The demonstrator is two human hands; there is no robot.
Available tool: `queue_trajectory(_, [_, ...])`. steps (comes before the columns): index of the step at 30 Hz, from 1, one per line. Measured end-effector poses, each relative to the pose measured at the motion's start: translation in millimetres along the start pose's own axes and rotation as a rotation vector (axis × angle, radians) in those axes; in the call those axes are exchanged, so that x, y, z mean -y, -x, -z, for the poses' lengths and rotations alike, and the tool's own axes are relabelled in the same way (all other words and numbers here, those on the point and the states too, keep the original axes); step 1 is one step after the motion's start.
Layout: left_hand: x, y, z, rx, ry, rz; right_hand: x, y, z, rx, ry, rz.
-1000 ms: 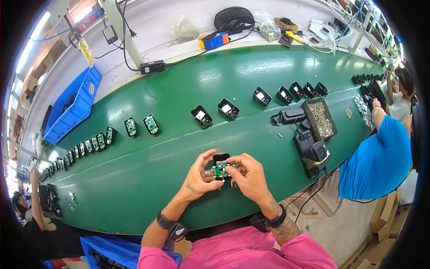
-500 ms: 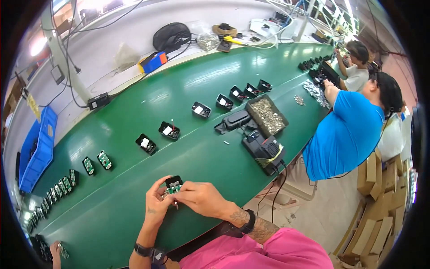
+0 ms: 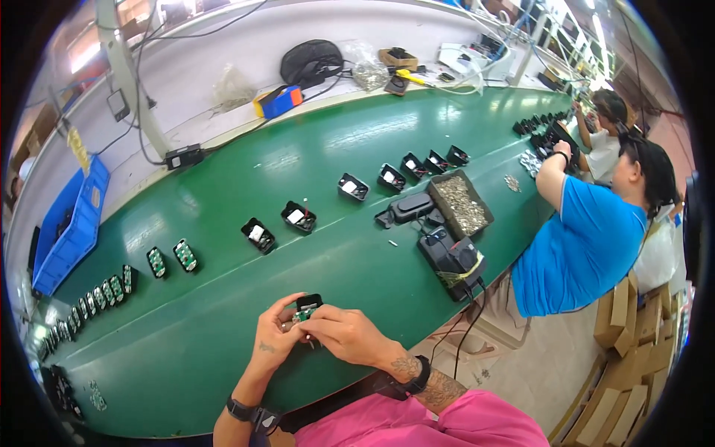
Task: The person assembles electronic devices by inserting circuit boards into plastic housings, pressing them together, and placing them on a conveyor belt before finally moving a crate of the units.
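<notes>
My left hand (image 3: 274,335) is closed around a small black plastic housing (image 3: 308,300), held tilted just above the green table. A green circuit board (image 3: 302,316) sits at the housing's open side, partly covered by fingers. My right hand (image 3: 348,335) is closed, its thumb and fingertips pinching at the board's edge. Short thin leads seem to hang below the fingers, too small to make out well. Beyond my hands stand two open black housings, one (image 3: 258,236) left of the other (image 3: 299,217), each with a white part inside.
Right of my hands is a black power tool base (image 3: 449,258) with cables, beside a tray of small metal parts (image 3: 460,205). Housings with green boards (image 3: 112,289) line the left. A blue bin (image 3: 73,227) stands far left. A person in a blue shirt (image 3: 588,246) works at right.
The whole view has shifted, so the table's things lie further right and lower. A other person's hand at the lower left has left the view. My hands keep the same grip.
</notes>
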State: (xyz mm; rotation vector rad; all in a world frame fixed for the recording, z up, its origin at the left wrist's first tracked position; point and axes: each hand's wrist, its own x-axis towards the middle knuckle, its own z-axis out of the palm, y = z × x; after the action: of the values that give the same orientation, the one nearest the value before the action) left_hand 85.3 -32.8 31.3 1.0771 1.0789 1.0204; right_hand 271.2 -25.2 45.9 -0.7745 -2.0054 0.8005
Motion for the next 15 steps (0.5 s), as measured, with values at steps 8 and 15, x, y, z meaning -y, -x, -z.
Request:
queue_trajectory(8, [9,-8,-4,0.117,0.074,0.000,-16,5,7,-0.046,0.081,0.073])
queue_trajectory(15, [25,-6,-5,0.008,-0.021,-0.103,-3,5,-11,-0.146,-0.172,-0.283])
